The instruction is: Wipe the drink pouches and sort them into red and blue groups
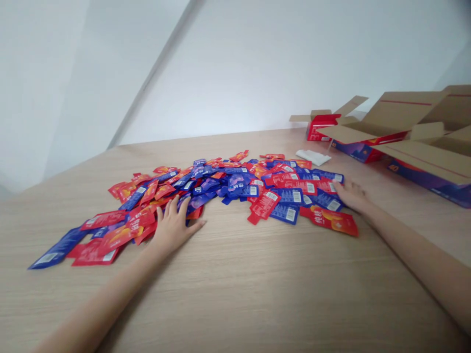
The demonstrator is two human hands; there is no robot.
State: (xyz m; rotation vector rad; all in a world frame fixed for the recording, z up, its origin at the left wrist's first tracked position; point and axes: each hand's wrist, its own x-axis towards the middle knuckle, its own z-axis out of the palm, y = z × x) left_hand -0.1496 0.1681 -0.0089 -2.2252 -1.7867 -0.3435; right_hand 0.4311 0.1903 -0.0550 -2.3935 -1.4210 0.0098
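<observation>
Many red and blue sachets lie in a wide curved heap on the wooden table. My left hand [174,223] rests with spread fingers against the near edge of the heap's left part, touching red sachets [136,223] and blue ones. At the right end, my right hand [351,195] lies beside a blue sachet [329,200], its fingers apart and nothing visible in them. A red and orange sachet [333,220] is just below that hand. In the middle of the heap a blue sachet [241,186] lies on top.
Open cardboard boxes [427,174] with purple-blue sides stand at the right. Behind them is a small open red box [322,128]. White crumpled paper [312,157] lies behind the heap on the table [250,289]. A white wall rises at the back.
</observation>
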